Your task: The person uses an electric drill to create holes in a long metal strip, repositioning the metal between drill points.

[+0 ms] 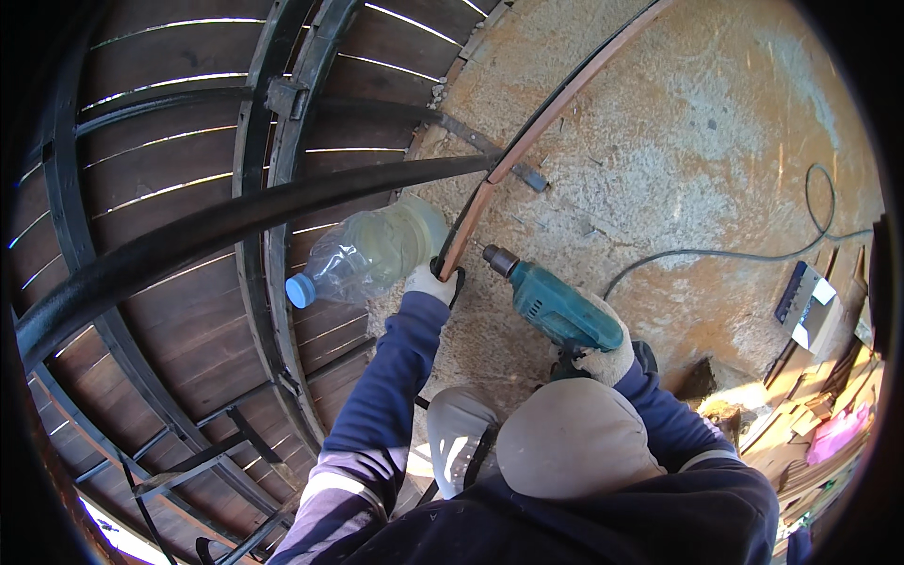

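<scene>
My left hand point(433, 283), in a pale glove, is closed around the near end of a reddish wooden strip point(477, 212) that runs along a thin black metal bar point(541, 116). In my gloved right hand point(610, 362) is a teal power drill point(563, 303), gripped at its handle. The chuck points up and left toward the strip, and a gap shows between them. Whether a bit touches anything is too small to tell. Just left of my left hand, a large clear plastic bottle point(363, 252) with a blue cap lies on its side.
A thick black metal tube point(254, 209) crosses from the left to the strip. Dark slatted boards with metal frame bars point(252, 179) fill the left side. The drill's cord point(697, 252) trails right over the rough concrete floor point(678, 160). An open box point(810, 306) and wood scraps lie at right.
</scene>
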The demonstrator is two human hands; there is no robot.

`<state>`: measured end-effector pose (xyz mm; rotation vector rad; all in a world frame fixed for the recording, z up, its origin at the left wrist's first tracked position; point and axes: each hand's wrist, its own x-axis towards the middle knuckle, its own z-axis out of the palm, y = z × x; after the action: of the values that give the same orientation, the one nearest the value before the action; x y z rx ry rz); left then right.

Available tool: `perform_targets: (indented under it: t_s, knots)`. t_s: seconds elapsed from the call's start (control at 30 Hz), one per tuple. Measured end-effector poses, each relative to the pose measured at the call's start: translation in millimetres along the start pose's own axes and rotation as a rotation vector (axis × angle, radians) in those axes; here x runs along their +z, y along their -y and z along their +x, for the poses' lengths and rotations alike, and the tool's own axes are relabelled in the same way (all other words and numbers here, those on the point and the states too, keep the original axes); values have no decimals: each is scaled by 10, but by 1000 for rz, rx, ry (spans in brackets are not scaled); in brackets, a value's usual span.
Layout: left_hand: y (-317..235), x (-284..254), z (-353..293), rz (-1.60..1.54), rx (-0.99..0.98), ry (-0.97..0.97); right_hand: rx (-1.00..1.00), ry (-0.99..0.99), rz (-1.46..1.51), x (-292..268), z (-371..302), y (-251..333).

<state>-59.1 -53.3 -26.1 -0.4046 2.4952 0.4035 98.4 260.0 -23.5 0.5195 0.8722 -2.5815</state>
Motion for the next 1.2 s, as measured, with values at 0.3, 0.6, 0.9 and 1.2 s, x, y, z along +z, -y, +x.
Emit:
perform_targets:
  t_s: [0.3,0.6,0.9,1.2]
  knots:
    - [-85,-65,-37,-5,2,21,-130,-5,-208,-10,-1,-39]
    - [-35,-11,-37,61,124,-86,-163,-47,-441,0,24,-8]
    - [-182,-74,-100,58,8,-18,-173,-54,-637,54,53,133]
    - [-173,-96,-100,35,-22,17,-127,-19,-582,-49,42,68]
